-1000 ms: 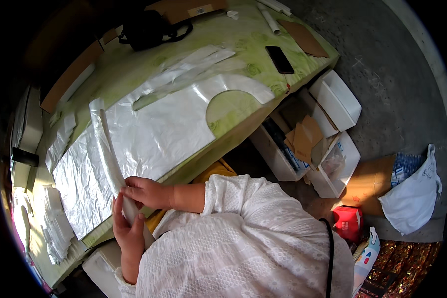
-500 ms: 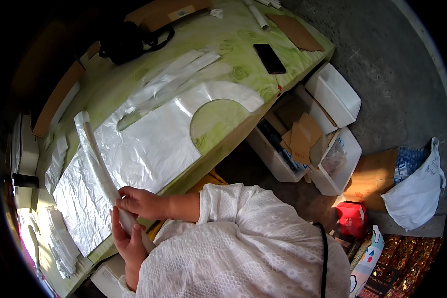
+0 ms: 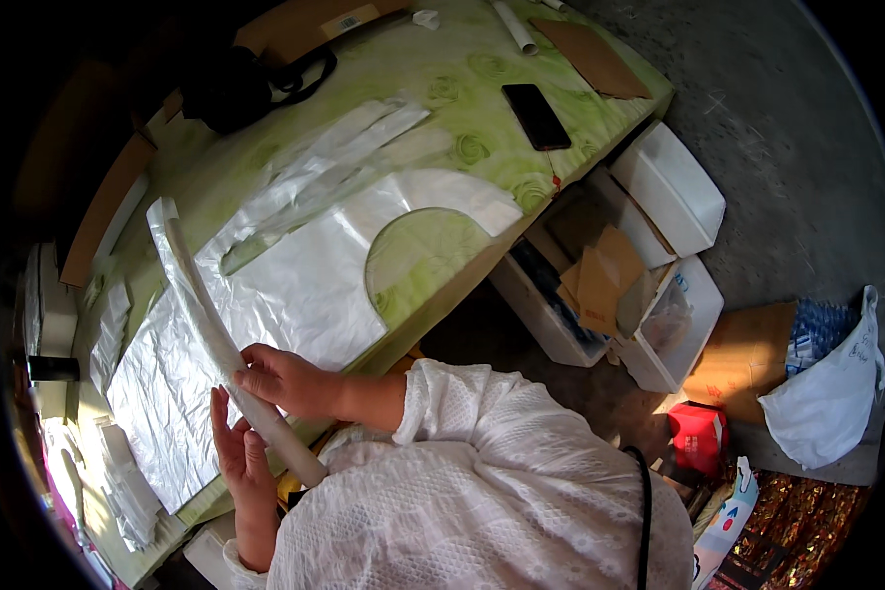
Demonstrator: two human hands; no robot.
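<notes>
A long white roll point(image 3: 202, 310), which looks wrapped in thin plastic film, slants from my waist up over the table's near left side. Around its lower middle part my right hand point(image 3: 287, 382) is closed, with the thumb on top. Just below, my left hand point(image 3: 246, 467) is open beside the roll, its fingers stretched upward and the thumb apart; whether the fingertips touch the roll I cannot tell. Beneath the roll lies a flat silvery-white plastic sheet point(image 3: 295, 295) with a rounded cut-out at its right end. Folded plastic strips point(image 3: 334, 152) rest behind it.
The green rose-patterned tablecloth point(image 3: 482, 108) carries a black phone point(image 3: 536, 116), a cardboard sheet point(image 3: 592, 59), a white tube point(image 3: 514, 27) and a black bag point(image 3: 228, 93). White bins point(image 3: 669, 187), a carton point(image 3: 742, 359) and a red box point(image 3: 698, 438) stand right of the table.
My left hand has loosened from the roll and its fingers have straightened. My right hand has moved slightly up, still around the roll. The view has shifted a little.
</notes>
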